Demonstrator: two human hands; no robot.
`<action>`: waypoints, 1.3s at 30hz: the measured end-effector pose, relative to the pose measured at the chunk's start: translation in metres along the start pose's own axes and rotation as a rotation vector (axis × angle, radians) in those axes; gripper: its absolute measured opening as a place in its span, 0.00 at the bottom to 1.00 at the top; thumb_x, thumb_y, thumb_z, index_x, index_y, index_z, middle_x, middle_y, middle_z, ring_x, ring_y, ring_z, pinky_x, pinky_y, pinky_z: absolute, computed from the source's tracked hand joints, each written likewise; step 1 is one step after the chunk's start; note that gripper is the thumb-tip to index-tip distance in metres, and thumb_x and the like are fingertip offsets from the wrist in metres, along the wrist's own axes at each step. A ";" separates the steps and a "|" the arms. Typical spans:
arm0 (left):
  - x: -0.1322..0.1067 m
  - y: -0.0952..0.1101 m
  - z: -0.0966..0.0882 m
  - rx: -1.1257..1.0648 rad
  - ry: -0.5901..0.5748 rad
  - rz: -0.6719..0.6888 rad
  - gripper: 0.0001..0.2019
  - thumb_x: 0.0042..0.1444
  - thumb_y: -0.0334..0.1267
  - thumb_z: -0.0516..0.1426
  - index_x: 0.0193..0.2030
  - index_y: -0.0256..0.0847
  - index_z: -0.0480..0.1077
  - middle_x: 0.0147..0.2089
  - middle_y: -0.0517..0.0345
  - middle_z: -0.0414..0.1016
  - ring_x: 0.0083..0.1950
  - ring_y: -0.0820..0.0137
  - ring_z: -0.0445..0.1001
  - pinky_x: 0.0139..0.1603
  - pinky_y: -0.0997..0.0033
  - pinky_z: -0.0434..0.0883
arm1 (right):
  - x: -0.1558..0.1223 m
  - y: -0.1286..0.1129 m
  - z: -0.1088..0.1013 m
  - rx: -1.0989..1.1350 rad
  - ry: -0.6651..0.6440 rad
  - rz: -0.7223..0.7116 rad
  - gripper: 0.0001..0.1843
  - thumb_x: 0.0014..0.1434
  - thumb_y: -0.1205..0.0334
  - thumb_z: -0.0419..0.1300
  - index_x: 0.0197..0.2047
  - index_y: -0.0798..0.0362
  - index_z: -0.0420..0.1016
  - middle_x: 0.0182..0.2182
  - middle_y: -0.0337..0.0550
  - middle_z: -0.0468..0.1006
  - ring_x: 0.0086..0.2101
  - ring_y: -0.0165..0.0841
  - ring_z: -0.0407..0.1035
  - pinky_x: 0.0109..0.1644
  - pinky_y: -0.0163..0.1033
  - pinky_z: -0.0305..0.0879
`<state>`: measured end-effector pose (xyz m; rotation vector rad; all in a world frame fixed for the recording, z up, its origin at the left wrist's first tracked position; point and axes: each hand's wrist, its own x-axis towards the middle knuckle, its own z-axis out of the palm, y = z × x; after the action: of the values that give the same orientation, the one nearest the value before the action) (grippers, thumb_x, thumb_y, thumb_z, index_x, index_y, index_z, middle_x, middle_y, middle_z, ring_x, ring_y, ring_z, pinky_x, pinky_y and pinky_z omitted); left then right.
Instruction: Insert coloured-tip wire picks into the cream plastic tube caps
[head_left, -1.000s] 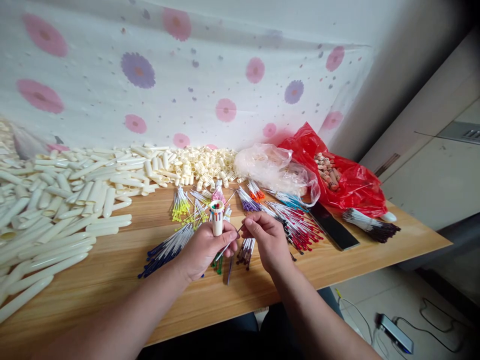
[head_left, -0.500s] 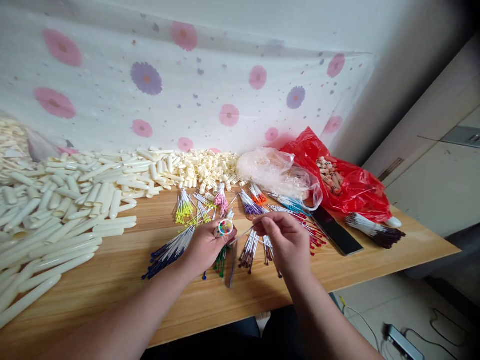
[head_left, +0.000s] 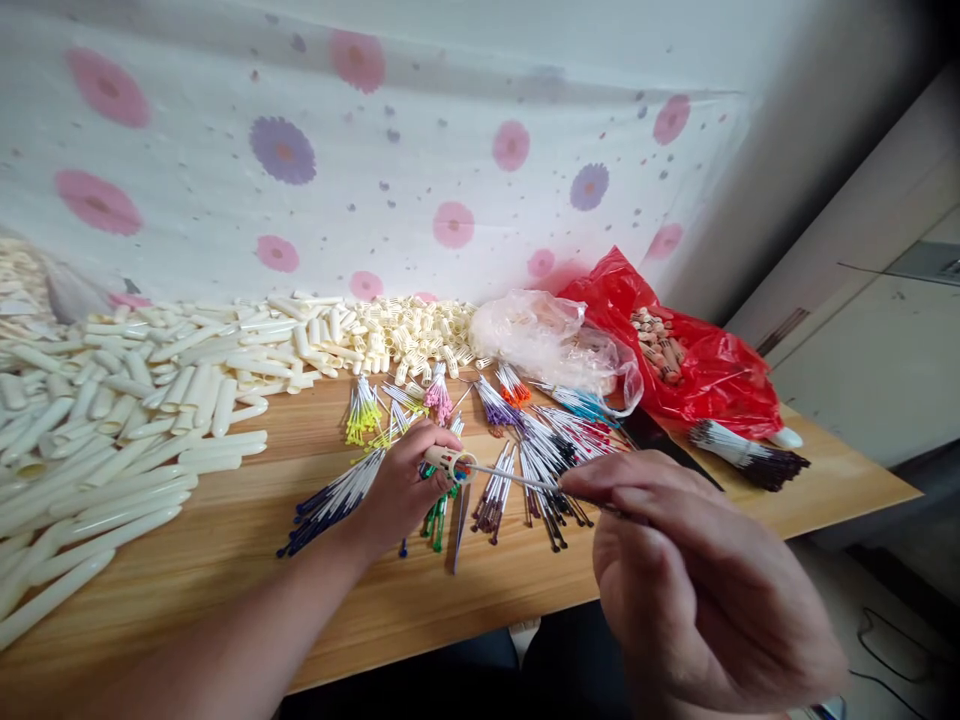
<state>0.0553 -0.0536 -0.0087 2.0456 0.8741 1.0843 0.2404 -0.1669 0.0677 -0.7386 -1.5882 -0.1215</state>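
Note:
My left hand (head_left: 401, 480) grips a short cream plastic tube (head_left: 442, 459) with slots in its wall. Its open end faces right, and small coloured bits show inside. A thin pale rod (head_left: 517, 477) runs from the tube's mouth to my right hand (head_left: 697, 570), which pinches it between the fingertips close to the camera. Whether the rod's tip is inside the tube or hooked to something there is too small to tell. Below the hands lie bundles of white sticks with coloured ends: green (head_left: 435, 522), brown (head_left: 491, 505), black (head_left: 551, 500) and dark blue (head_left: 322, 515).
Cream tubes (head_left: 135, 430) pile up on the left, with short slotted pieces (head_left: 420, 335) at the back. A clear plastic bag (head_left: 532, 335) and a red bag (head_left: 720, 375) stand back right. A dark-tipped bundle (head_left: 750, 455) lies near the wooden table's right end.
My right hand has drawn away from the left, rightward and closer to the camera, with the rod stretching between them. The tube has turned so its mouth faces right.

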 end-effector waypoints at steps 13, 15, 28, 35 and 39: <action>-0.002 0.000 -0.001 0.001 0.026 -0.032 0.17 0.56 0.53 0.53 0.39 0.41 0.70 0.38 0.55 0.70 0.39 0.65 0.69 0.39 0.67 0.67 | -0.002 -0.013 0.002 -0.060 -0.214 0.015 0.24 0.54 0.75 0.58 0.53 0.49 0.67 0.38 0.46 0.81 0.39 0.35 0.76 0.41 0.41 0.77; -0.002 -0.001 0.000 0.000 0.033 -0.027 0.16 0.55 0.53 0.54 0.38 0.41 0.70 0.37 0.55 0.71 0.39 0.65 0.69 0.39 0.67 0.67 | -0.003 -0.015 0.001 -0.051 -0.207 0.016 0.23 0.53 0.76 0.59 0.52 0.51 0.68 0.39 0.47 0.80 0.40 0.35 0.75 0.42 0.40 0.76; 0.000 -0.001 0.000 0.092 0.063 0.131 0.14 0.57 0.50 0.55 0.38 0.41 0.70 0.36 0.57 0.69 0.39 0.67 0.68 0.41 0.67 0.66 | -0.006 -0.004 0.013 -0.037 -0.201 -0.066 0.22 0.53 0.77 0.56 0.52 0.54 0.66 0.38 0.51 0.80 0.41 0.34 0.75 0.42 0.41 0.76; -0.002 0.003 -0.003 0.134 0.099 0.144 0.29 0.55 0.63 0.46 0.47 0.40 0.69 0.42 0.52 0.66 0.43 0.63 0.66 0.45 0.64 0.65 | -0.013 0.008 0.027 0.053 0.001 0.003 0.22 0.55 0.76 0.56 0.52 0.50 0.69 0.36 0.48 0.80 0.36 0.36 0.75 0.35 0.42 0.75; -0.004 0.004 -0.004 0.142 0.103 0.170 0.28 0.59 0.60 0.42 0.49 0.40 0.68 0.43 0.50 0.66 0.45 0.62 0.66 0.46 0.63 0.65 | -0.025 0.014 0.033 0.079 0.096 0.002 0.20 0.56 0.73 0.56 0.52 0.51 0.70 0.37 0.48 0.79 0.37 0.37 0.75 0.35 0.45 0.74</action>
<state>0.0516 -0.0581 -0.0056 2.2311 0.8624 1.2608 0.2191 -0.1492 0.0339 -0.6639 -1.4924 -0.0912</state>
